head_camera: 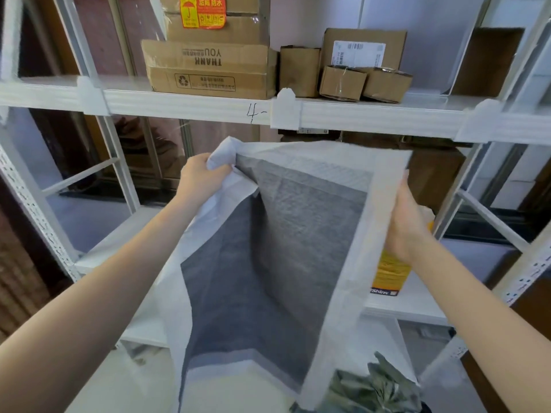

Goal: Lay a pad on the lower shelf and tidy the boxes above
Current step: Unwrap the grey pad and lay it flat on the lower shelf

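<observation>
A grey quilted pad [280,248] with a wide white border hangs spread between my hands in front of the shelving. My left hand [202,177] grips its crumpled upper left corner. My right hand [408,222] holds the right border, fingers behind the sheet. The lower shelf [411,302] shows white behind and to both sides of the pad. On the upper shelf [190,105] stand cardboard boxes: a large one printed "THANK YOU" upside down [208,68] with another stacked on top [214,19], and a cluster of smaller boxes [351,73] to the right.
A yellow package [387,275] stands on the lower shelf, partly hidden behind the pad's right edge. More brown boxes [432,174] sit at the back right under the upper shelf. A crumpled green bag [372,389] lies at the bottom. White perforated uprights [32,210] frame both sides.
</observation>
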`<state>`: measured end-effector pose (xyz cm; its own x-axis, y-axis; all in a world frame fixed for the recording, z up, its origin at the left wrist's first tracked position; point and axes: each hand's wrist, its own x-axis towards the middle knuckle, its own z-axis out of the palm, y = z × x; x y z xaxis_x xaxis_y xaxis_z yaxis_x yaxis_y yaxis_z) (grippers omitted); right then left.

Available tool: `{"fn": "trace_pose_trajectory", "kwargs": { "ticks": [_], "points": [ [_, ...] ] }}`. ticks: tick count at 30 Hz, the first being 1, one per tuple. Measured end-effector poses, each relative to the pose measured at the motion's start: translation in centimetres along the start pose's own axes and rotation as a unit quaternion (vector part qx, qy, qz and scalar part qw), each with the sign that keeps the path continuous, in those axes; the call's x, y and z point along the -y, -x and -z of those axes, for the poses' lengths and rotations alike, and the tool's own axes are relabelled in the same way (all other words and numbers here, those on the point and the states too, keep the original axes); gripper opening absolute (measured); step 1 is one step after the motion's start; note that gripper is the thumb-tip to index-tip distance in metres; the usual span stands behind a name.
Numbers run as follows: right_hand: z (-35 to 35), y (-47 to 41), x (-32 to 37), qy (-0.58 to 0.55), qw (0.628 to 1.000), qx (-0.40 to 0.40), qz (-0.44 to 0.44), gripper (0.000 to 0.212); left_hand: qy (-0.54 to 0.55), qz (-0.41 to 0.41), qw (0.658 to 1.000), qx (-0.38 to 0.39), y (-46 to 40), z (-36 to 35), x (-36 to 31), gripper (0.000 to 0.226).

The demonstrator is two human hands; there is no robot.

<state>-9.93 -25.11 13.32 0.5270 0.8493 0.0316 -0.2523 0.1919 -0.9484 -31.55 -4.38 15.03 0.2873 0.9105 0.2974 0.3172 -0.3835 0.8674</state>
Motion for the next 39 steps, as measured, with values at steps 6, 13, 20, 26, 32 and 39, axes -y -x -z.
{"fn": "trace_pose_trajectory", "kwargs": {
  "ticks": [6, 13, 20, 26, 32, 39],
  "points": [
    [-0.7, 0.2, -4.3, 0.26, 0.962, 0.085, 0.007, 0.069, 0.052, 0.095, 0.994, -0.005, -0.2, -0.1, 1.0, 0.012],
    [-3.4, -0.1, -4.7, 0.372, 0.92, 0.009, 0.124, 0.074, -0.014, 0.086, 0.993, 0.083, 0.5, -0.5, 0.7, 0.044],
    [-4.3, 0.3, -3.4, 0.333, 0.893, -0.051, 0.3, 0.048, 0.164, 0.183, 0.956, 0.16, 0.7, -0.6, 1.2, 0.026],
    [-6.5, 0.2, -4.1, 0.461, 0.853, 0.036, 0.24, 0.026, 0.264, 0.213, 0.923, 0.182, 2.1, -2.4, -0.2, 0.018],
    [-8.2, 0.0, -4.5, 0.395, 0.898, 0.079, 0.176, 0.047, 0.376, 0.206, 0.872, 0.238, 3.5, -3.6, -2.4, 0.041],
    [-7.1, -1.7, -2.7, 0.43, 0.871, -0.08, 0.224, 0.032, 0.157, 0.048, 0.932, 0.322, 5.4, -4.9, -3.2, 0.071]
  ]
}}
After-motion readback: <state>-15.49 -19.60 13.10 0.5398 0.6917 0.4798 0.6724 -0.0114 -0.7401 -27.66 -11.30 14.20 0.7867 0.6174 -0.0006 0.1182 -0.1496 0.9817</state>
